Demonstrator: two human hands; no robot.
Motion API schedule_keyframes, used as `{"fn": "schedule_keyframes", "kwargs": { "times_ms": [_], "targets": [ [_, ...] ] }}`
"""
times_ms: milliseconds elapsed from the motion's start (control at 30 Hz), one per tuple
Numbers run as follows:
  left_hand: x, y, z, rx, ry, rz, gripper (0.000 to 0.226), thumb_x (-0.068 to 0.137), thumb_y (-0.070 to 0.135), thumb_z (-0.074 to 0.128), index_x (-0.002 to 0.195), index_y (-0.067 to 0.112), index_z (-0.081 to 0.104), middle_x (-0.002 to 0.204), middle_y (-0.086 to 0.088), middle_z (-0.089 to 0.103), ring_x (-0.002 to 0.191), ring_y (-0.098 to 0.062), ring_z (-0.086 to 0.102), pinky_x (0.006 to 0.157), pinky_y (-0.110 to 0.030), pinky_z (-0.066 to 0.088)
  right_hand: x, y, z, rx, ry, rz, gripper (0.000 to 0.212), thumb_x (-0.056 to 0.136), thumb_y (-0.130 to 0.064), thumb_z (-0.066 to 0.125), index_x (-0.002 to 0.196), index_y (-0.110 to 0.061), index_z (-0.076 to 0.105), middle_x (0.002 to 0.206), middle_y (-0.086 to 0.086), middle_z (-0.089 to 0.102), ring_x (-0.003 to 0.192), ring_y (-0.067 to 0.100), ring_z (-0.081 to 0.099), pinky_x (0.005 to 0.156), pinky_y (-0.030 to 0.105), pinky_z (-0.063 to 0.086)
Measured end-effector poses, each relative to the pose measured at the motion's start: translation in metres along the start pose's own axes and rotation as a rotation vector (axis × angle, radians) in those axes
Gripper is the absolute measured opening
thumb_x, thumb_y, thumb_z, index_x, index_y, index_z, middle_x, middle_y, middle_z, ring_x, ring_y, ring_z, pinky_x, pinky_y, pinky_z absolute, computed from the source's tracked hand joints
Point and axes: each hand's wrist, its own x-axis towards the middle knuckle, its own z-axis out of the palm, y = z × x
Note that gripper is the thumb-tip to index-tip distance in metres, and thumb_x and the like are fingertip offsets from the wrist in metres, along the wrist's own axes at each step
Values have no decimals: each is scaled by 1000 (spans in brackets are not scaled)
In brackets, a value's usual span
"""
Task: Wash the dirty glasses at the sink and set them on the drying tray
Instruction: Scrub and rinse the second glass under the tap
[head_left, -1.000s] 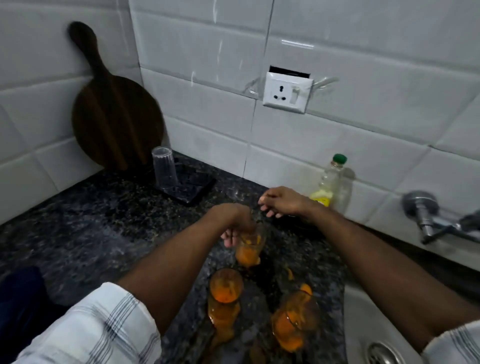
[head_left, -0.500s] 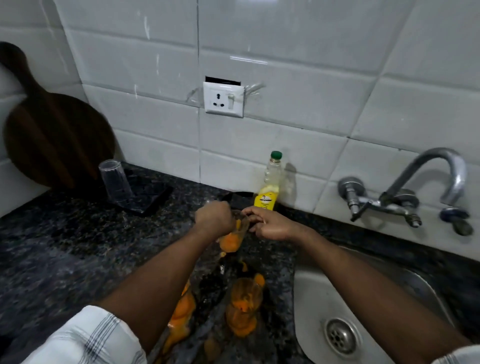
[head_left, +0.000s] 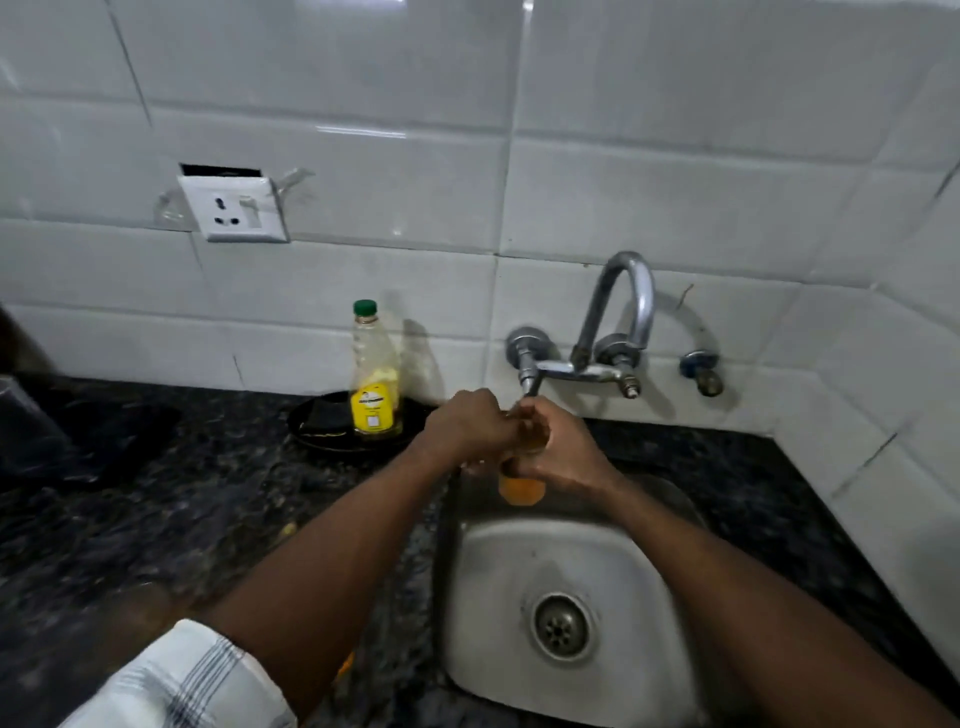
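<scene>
A dirty glass (head_left: 521, 488) with orange residue hangs over the back edge of the steel sink (head_left: 488, 597), below the tap handle (head_left: 530, 379). My left hand (head_left: 470, 423) grips its upper part from the left. My right hand (head_left: 558, 449) wraps around it from the right. Most of the glass is hidden by the fingers; only its orange bottom shows. The black drying tray (head_left: 93, 441) lies blurred at the far left edge of the counter.
A curved tap (head_left: 623, 306) is mounted on the tiled wall above the sink. A soap bottle with a green cap (head_left: 375, 374) stands on a black dish (head_left: 322, 431) left of the sink. A wall socket (head_left: 234, 208) is up left. Dark granite counter (head_left: 156, 519) surrounds the sink.
Both hands carried the orange-stained glass from the counter rightward to over the sink. The view swung right; the other dirty glasses and the cutting board left the frame.
</scene>
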Motion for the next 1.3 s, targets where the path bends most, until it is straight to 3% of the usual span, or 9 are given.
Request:
{"fn": "schedule_keyframes", "kwargs": {
  "times_ms": [67, 167, 300, 533, 800, 867, 1000, 1200, 1300],
  "targets": [
    [12, 18, 10, -173, 10, -47, 67, 87, 70, 49, 70, 9, 70, 58, -6, 70, 59, -22, 70, 67, -34, 60, -8, 10, -22, 8, 96, 35, 60, 58, -19, 90, 110, -23, 60, 100, -7, 69, 93, 5, 67, 82, 25, 57],
    [37, 32, 20, -197, 165, -63, 50, 87, 56, 61, 85, 6, 67, 82, -11, 68, 90, -31, 69, 63, -30, 45, -12, 20, -50, 11, 229, 77, 50, 63, -14, 88, 105, -19, 62, 89, -12, 68, 76, -10, 61, 63, 5, 46],
    [54, 47, 30, -168, 233, -65, 48, 94, 46, 62, 112, 1, 62, 110, -19, 66, 108, -35, 61, 73, -30, 39, -6, 25, -70, -6, 247, 101, 59, 61, -25, 90, 111, -20, 59, 95, -9, 67, 84, 1, 62, 67, 18, 45],
    [70, 53, 35, -191, 295, -93, 37, 100, 33, 56, 108, -3, 64, 110, -23, 67, 105, -38, 62, 71, -31, 37, -2, 23, -70, -16, 270, 114, 60, 60, -29, 90, 110, -21, 58, 96, -9, 67, 84, 2, 61, 67, 19, 43],
    [71, 35, 38, -514, 280, -115, 57, 99, 51, 49, 77, 4, 73, 59, -3, 67, 61, -19, 66, 68, -28, 53, -7, 24, -61, -34, 276, 126, 59, 60, -27, 91, 109, -20, 58, 98, -7, 67, 86, 5, 62, 68, 21, 45],
    [66, 33, 40, -552, 275, -103, 54, 98, 51, 52, 74, 7, 71, 64, -5, 70, 59, -17, 64, 71, -29, 55, -11, 23, -59, -52, 269, 118, 58, 62, -26, 91, 109, -22, 58, 98, -8, 67, 87, 4, 62, 69, 19, 45],
    [57, 23, 58, -709, 115, -203, 57, 86, 60, 66, 94, 4, 68, 86, -15, 72, 70, -27, 66, 63, -33, 53, -17, 20, -57, -52, 277, 121, 58, 63, -26, 90, 111, -22, 59, 99, -9, 67, 88, 5, 63, 69, 16, 45],
    [28, 24, 107, -1183, -432, -373, 72, 94, 68, 40, 114, 2, 63, 106, -23, 69, 92, -37, 65, 77, -42, 54, -29, 15, -59, 16, 299, 160, 57, 61, -26, 90, 110, -19, 61, 99, -5, 69, 90, 9, 65, 71, 22, 52],
    [16, 37, 117, -1489, -517, -328, 71, 96, 63, 36, 116, 2, 65, 93, -20, 71, 76, -30, 66, 57, -31, 54, -34, 15, -60, 75, 251, 181, 55, 65, -26, 89, 111, -19, 61, 100, -5, 69, 93, 12, 66, 78, 28, 55]
  ]
}}
